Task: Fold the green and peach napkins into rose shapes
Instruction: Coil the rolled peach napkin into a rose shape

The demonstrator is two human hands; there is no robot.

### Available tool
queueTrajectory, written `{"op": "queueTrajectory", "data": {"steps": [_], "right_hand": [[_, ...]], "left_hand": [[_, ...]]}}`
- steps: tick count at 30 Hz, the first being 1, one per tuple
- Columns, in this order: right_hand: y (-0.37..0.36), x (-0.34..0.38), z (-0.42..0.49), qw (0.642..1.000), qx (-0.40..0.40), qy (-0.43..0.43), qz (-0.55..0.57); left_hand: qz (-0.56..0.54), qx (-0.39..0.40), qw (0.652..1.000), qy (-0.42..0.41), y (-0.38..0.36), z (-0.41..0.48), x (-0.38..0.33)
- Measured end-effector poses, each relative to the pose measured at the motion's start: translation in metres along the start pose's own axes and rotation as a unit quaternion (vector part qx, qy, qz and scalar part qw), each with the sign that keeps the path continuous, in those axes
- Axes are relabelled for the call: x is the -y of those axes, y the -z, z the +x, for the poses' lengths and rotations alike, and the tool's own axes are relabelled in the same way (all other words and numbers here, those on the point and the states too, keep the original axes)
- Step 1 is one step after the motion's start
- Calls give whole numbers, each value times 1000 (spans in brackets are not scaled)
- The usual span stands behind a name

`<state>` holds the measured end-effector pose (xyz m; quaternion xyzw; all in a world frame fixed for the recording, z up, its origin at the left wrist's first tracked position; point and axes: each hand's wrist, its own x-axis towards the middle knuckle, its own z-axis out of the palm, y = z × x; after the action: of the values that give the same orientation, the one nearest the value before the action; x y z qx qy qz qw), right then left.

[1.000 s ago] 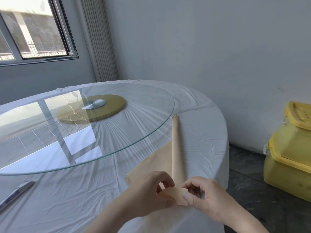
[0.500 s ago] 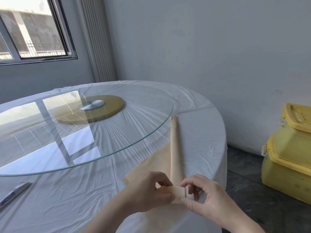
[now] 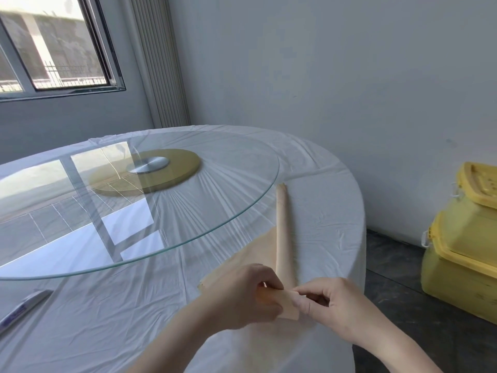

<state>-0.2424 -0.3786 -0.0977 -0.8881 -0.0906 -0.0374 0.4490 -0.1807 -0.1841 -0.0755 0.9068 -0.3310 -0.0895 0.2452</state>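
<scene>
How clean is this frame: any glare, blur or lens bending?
Head view: the window reflects as bright glare across the glass turntable; the left hand, right hand and peach napkin look slightly soft; wall lines near the window lean from the wide lens.

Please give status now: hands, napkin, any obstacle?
Left hand and right hand pinch near end of peach napkin. Strip lies on table beside glass turntable. Nothing blocking.

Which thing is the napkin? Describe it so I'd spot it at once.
Find the round table under white cloth, with its glass turntable. Right of the glass lies the peach napkin, a long rolled strip whose near end the left hand and right hand pinch. Nothing else there is peach.
</scene>
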Motion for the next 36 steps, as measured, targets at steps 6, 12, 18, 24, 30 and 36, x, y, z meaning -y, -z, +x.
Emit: {"op": "queueTrajectory", "data": {"steps": [6,12,18,24,30,36], "right_hand": [[5,0,-10,1000,-4,-24,9],[-1,-1,-10,1000,-9,-18,-16],[1,-15,8,999,-46,12,-23],[2,-27,23,996,-59,38,-50],[-2,-37,17,990,-108,81,-47],[3,-41,27,989,-107,67,-77]], "left_hand": [[-79,79,993,23,4,8,-3],[-26,92,995,11,8,21,-1],[107,-116,981,-111,-4,-1,5],[145,-177,961,-157,-25,-3,18],[189,-200,950,-146,-27,13,17],[192,-134,967,-104,-19,31,14]]}}
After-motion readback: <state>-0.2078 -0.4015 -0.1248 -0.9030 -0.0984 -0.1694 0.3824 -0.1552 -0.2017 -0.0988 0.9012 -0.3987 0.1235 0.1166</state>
